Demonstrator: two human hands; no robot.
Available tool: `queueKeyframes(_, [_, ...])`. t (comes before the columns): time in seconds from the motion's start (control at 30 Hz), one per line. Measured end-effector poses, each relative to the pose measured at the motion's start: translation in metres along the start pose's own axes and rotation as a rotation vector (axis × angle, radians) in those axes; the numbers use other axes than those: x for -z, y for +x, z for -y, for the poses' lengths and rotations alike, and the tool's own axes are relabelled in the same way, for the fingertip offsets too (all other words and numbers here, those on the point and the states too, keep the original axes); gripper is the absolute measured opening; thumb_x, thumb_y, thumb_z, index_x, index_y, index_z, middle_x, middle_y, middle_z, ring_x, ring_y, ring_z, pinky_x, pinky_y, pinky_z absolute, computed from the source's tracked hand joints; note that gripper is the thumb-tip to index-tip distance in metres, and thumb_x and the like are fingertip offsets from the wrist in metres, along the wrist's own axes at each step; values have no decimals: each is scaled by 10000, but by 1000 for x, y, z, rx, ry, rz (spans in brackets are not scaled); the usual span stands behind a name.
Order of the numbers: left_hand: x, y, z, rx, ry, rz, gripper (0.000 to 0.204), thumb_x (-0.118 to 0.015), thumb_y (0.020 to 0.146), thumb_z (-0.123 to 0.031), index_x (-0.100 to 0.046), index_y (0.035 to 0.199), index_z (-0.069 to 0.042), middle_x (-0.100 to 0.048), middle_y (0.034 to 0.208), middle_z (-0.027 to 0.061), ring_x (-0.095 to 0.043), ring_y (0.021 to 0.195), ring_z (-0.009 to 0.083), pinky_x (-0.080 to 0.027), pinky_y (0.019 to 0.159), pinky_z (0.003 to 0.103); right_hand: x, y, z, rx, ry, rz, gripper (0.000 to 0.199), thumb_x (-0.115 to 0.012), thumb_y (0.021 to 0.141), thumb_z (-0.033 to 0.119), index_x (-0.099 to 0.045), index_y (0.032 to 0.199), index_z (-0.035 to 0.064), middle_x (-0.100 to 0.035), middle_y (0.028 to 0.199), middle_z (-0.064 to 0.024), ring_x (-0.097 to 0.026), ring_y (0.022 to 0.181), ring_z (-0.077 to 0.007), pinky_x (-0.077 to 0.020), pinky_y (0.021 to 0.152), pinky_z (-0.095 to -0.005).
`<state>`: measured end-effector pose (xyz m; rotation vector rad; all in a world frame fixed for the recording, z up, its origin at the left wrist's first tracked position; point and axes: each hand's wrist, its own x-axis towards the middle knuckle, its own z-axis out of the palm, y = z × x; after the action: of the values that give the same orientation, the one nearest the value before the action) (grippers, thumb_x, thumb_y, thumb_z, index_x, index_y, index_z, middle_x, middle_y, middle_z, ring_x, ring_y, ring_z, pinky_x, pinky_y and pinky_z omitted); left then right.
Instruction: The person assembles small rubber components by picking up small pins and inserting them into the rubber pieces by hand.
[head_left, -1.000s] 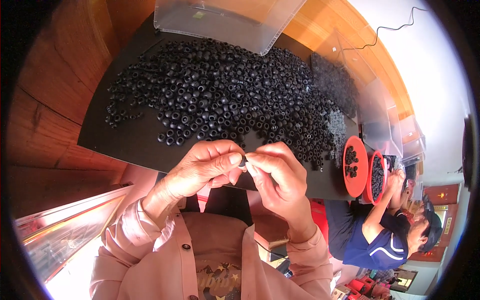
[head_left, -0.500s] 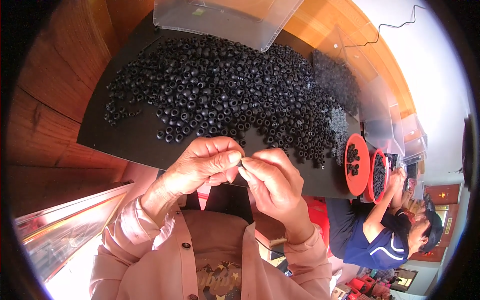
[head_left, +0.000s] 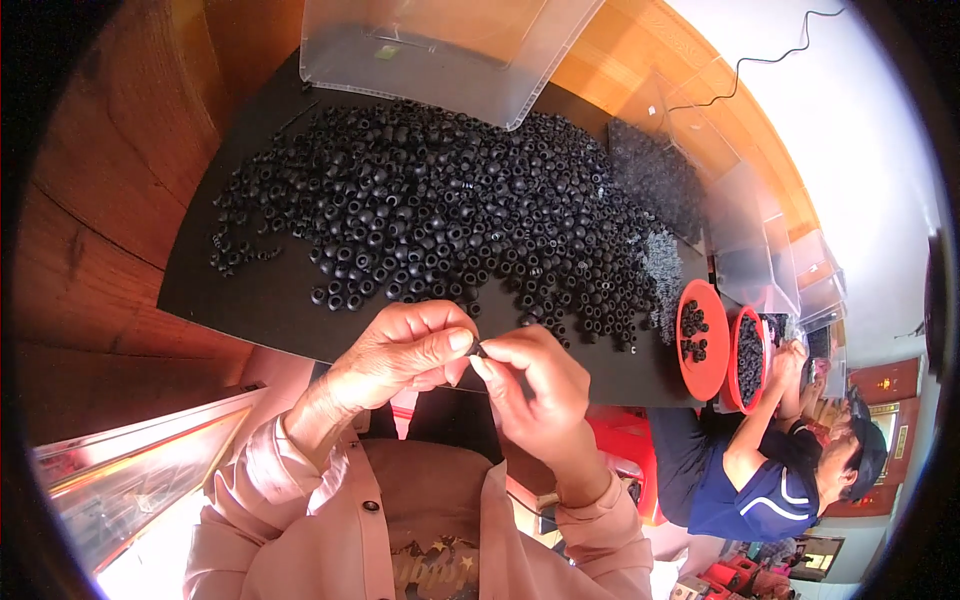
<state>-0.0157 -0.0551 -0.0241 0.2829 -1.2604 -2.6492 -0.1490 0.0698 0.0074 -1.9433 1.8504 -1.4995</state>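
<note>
Black rings (head_left: 430, 215) on a black mat (head_left: 260, 300) — brown wooden counter (head_left: 100, 200); red bowls (head_left: 703, 340), clear bin (head_left: 440, 50) — pink sleeves (head_left: 290, 470).

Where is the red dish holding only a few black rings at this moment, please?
In the head view, the red dish sits at the right end of the black mat, beside a fuller red bowl and right of the black rings.

A small assembly workshop: heaps of black rings (head_left: 450, 210) on a counter (head_left: 260, 310), clear bins (head_left: 440, 50), a co-worker (head_left: 770, 480) sorting nearby
</note>
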Motion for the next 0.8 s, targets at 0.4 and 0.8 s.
queueKeyframes(0.4, [1, 1, 9, -49, 42, -27, 282, -531, 972, -296, -591, 901, -30, -536, 670, -16, -347, 514, 14, -258, 438, 175, -10, -10, -4, 118, -110, -108, 209, -697, 782, -49, -598, 961, -6, -634, 763, -126, -625, 576, -192, -474, 476, -262])
queueKeyframes(0.8, [2, 3, 3, -49, 72, 8, 285, -549, 962, -303, -599, 895, -30, -531, 644, -19, -337, 500, 8, -250, 431, 174, 2, -1, -4, 22, -6, 44, 192, -713, 801, 7, -603, 958, -10, -583, 740, -90, -550, 558, -141, -418, 471, -241])
